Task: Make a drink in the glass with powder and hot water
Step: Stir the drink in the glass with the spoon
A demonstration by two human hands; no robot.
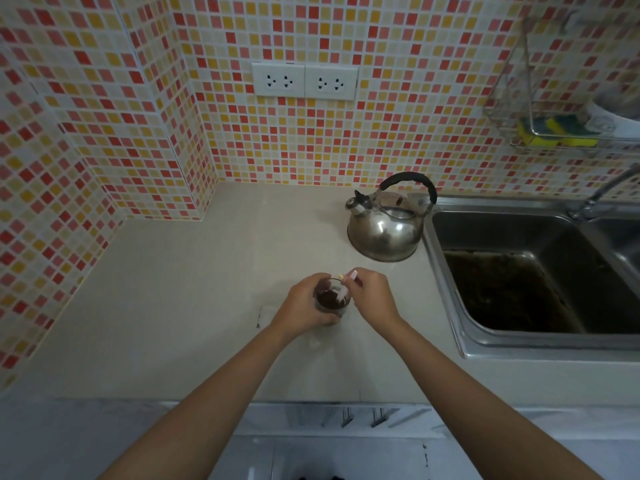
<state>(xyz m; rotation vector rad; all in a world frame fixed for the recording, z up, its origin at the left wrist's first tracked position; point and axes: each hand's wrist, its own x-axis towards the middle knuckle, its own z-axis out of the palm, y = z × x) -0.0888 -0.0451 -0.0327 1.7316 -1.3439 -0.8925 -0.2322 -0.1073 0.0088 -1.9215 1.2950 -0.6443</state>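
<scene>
A small clear glass [330, 301] stands on the beige counter [194, 306], holding a dark brown liquid with foam. My left hand [304, 306] wraps around the glass from its left side. My right hand [372, 296] pinches a pale pink and white spoon [346, 287] whose lower end dips into the drink. A steel whistling kettle [384, 226] with a black handle sits behind the glass, to the right, its spout pointing left.
A steel sink [530, 271] with dark residue lies right of the kettle, with a tap [602, 192] behind it. A wire rack [554, 133] with yellow sponges hangs on the tiled wall. Two socket plates [304, 81] are above the counter. A torn sachet scrap [263, 315] lies left of the glass.
</scene>
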